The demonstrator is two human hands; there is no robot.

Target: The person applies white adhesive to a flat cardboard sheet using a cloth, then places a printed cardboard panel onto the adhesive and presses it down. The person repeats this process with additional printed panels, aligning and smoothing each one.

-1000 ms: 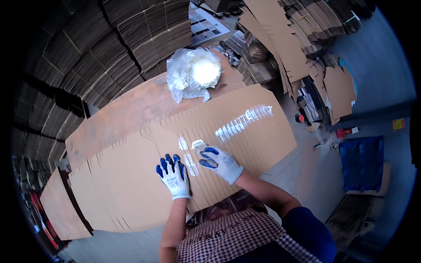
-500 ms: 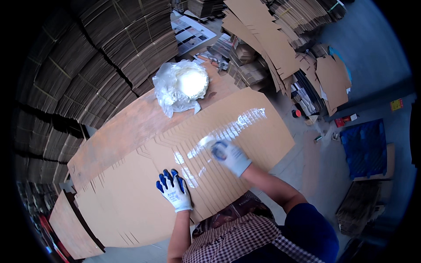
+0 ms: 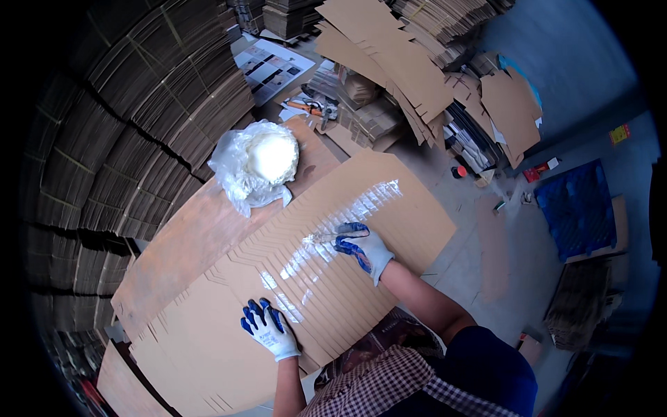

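Note:
Overlapping brown cardboard sheets [image 3: 229, 306] are fanned out in front of me, their edges stepped in rows. Shiny white, wet-looking streaks [image 3: 361, 203] of what looks like glue run across the stepped edges. My right hand [image 3: 364, 249], in a white and blue glove, is closed around a thin brush [image 3: 321, 238], whose whitish tip is at the streaks. Farther left and nearer me, my left hand [image 3: 269, 329], gloved alike, lies on the sheets with fingers spread. Beyond them, an open clear plastic bag [image 3: 233, 163] holds a white paste [image 3: 273, 157].
The sheets lie on a wooden board [image 3: 187, 229]. Tall stacks of cardboard [image 3: 132, 125] stand along the left. More loose cardboard [image 3: 389, 55] leans at the back. A blue plastic pallet [image 3: 577, 208] and a small red-topped container [image 3: 458, 172] are on the right.
The whole view has shifted, so the bag appears farther left and lower. My right hand, blurred before, now shows clearly with the brush. The left hand stays on the sheets.

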